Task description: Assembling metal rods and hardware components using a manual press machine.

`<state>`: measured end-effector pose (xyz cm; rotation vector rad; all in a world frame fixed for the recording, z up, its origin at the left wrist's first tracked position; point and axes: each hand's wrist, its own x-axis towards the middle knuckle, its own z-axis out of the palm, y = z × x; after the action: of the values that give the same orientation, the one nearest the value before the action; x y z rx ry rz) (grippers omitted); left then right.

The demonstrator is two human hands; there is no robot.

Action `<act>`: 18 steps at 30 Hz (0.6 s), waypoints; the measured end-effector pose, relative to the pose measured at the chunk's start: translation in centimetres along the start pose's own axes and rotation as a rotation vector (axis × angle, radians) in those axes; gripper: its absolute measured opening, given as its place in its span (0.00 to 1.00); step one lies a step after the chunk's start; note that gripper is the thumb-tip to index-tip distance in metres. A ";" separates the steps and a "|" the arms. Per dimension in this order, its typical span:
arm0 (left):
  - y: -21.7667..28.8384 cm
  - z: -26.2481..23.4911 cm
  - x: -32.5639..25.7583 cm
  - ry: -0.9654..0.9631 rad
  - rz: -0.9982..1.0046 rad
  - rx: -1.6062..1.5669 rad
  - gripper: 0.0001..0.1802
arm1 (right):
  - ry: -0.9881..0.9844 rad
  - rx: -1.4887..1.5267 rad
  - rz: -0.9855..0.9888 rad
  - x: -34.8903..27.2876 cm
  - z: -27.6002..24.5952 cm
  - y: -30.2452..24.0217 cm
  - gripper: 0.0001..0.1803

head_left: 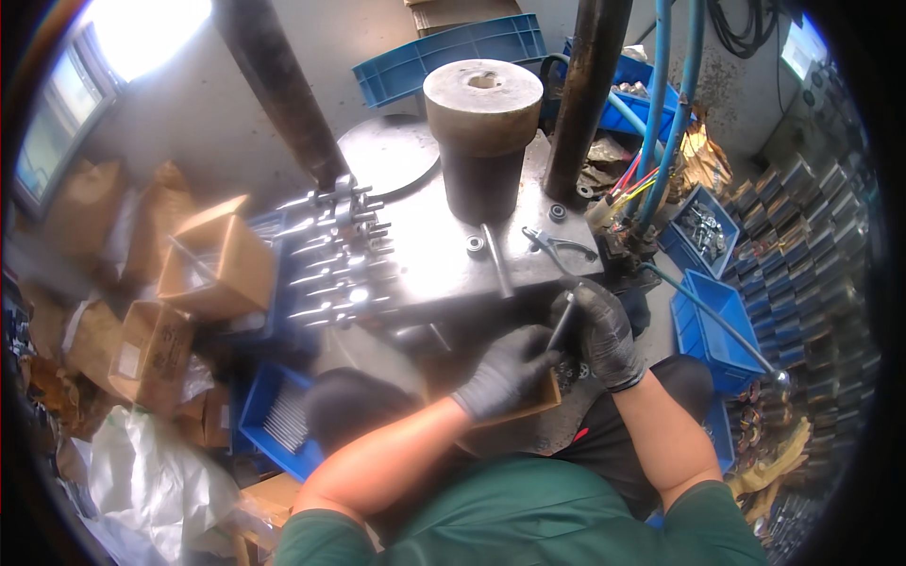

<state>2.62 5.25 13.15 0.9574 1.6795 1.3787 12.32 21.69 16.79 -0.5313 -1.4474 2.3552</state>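
Observation:
My left hand (505,370), in a grey glove, is closed with its thumb at the lower end of a dark metal rod (562,323). My right hand (612,338), gloved alike, has its fingers curled by the upper end of the same rod. The rod tilts between both hands, just before the front edge of a steel press table (429,274). On that table lie pliers (563,249) with grey handles, a bare steel pin (496,262) and a small metal ring (475,245). Another ring (557,212) sits near the right column.
A thick steel cylinder (483,113) stands above the table between dark columns (587,104). Several shafts with fittings (342,250) line the table's left edge. Blue bins (715,325) flank me, cardboard boxes (212,259) stand left, and stacked metal tubes (793,245) fill the right.

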 end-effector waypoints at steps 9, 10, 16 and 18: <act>0.6 0.1 0.2 0.162 0.322 0.233 0.15 | -0.010 -0.068 -0.063 -1.9 0.7 3.5 0.17; 2.3 -0.1 0.1 0.139 0.309 0.241 0.14 | -0.022 -0.049 -0.086 -2.3 1.2 2.6 0.16; 1.6 -2.2 1.4 0.228 0.534 0.459 0.14 | -0.064 -0.323 -0.643 -6.3 0.5 -3.5 0.16; 0.0 -3.4 1.5 0.390 0.531 0.481 0.14 | -0.094 -0.631 -0.862 -9.5 -2.4 -5.8 0.19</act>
<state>-1.07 5.17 13.53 1.5720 2.2171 1.6055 22.21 21.72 22.35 0.0919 -1.9436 1.2618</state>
